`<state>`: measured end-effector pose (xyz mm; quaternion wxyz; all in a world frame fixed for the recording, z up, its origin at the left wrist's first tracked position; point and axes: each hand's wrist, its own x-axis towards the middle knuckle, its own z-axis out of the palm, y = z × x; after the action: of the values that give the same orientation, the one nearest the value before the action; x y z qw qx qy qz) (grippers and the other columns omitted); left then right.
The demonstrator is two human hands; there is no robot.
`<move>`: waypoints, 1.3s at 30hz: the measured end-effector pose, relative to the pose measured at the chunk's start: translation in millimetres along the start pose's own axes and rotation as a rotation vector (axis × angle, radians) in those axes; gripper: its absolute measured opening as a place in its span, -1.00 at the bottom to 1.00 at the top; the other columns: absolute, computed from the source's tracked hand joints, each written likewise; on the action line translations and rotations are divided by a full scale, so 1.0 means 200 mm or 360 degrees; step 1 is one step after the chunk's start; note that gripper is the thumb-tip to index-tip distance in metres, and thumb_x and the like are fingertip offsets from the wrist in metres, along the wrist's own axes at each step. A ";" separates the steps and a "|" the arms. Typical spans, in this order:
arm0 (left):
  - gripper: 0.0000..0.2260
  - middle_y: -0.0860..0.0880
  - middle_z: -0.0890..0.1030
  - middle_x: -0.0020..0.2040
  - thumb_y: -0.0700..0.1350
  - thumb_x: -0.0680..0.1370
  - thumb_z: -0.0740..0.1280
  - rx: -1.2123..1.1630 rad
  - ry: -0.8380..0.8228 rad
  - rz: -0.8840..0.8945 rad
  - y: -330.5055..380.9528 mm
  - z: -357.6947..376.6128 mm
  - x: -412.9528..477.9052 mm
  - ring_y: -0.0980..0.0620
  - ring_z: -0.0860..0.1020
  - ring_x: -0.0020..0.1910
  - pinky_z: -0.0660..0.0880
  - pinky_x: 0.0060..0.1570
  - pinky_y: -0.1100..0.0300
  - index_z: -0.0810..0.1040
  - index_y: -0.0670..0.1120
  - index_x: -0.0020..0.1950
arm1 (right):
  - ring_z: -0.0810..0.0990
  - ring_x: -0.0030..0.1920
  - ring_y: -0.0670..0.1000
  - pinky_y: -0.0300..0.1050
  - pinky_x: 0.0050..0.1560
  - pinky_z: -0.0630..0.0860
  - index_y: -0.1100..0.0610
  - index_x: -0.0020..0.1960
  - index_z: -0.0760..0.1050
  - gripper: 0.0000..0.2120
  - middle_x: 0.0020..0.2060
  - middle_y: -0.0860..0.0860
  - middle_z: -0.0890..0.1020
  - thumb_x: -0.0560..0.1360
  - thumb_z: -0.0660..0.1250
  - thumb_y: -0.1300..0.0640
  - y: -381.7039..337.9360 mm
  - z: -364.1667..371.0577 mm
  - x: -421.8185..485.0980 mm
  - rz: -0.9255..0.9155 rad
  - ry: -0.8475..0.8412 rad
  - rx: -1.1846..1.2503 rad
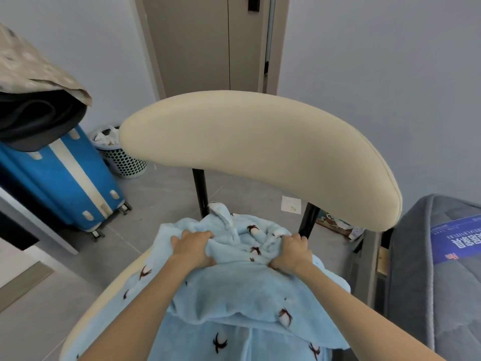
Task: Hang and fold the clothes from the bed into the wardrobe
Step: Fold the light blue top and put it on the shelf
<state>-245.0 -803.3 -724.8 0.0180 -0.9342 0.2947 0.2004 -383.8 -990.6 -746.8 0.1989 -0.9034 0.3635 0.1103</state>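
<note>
A fluffy light-blue garment (pixel 234 290) with small dark and white bird-like prints lies bunched on the seat of a cream chair (pixel 260 149). My left hand (pixel 194 247) grips a fold of the fabric at the left of the bunch. At the right of the bunch, my right hand (pixel 292 252) grips another fold close to a black chair post. A white zip edge sticks up between the hands. The wardrobe is out of view.
A blue suitcase (pixel 65 178) with dark and patterned cloth piled on top stands at the left. Behind it sits a perforated bin (pixel 122 157). A grey mattress (pixel 437 269) with a blue label lies at the right. A closed door (pixel 208 43) is ahead, with papers on the tiled floor.
</note>
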 end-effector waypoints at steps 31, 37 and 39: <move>-0.75 -0.19 0.61 0.07 -0.27 0.52 0.34 -0.2247 0.0392 -0.0498 -0.01 -0.07 -0.21 -0.15 0.58 0.05 0.52 0.15 -0.08 0.51 -0.21 0.20 | 0.45 -0.31 -0.14 -0.32 -0.28 0.38 0.24 -0.22 0.50 -0.80 -0.33 -0.01 0.55 0.35 0.30 0.51 -0.11 -0.31 -0.47 -0.0836 0.0249 0.1221; -0.68 0.00 0.61 -0.01 -0.29 0.38 0.53 -0.1704 0.0754 0.0048 -0.26 0.03 -0.57 0.03 0.55 -0.05 0.45 -0.09 0.23 0.55 -0.04 0.05 | 0.35 -0.12 -0.17 -0.22 -0.21 0.30 0.11 -0.19 0.51 -0.77 -0.27 -0.01 0.49 0.36 0.28 0.43 0.09 -0.26 -0.63 -0.1046 0.0367 0.0370; -0.75 0.02 0.57 0.00 -0.25 0.37 0.53 -0.0894 0.0873 0.0348 -0.37 0.08 -0.69 -0.03 0.49 -0.02 0.36 -0.16 0.23 0.57 -0.03 -0.05 | 0.38 -0.05 -0.04 -0.13 -0.09 0.36 0.03 -0.11 0.46 -0.78 -0.17 -0.03 0.48 0.38 0.25 0.33 0.17 -0.23 -0.66 -0.1148 0.0089 -0.0113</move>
<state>-312.6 -664.7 -691.7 -0.3387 -0.8847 0.3199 0.0171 -498.5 -953.1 -669.7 0.1835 -0.9825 0.0227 0.0208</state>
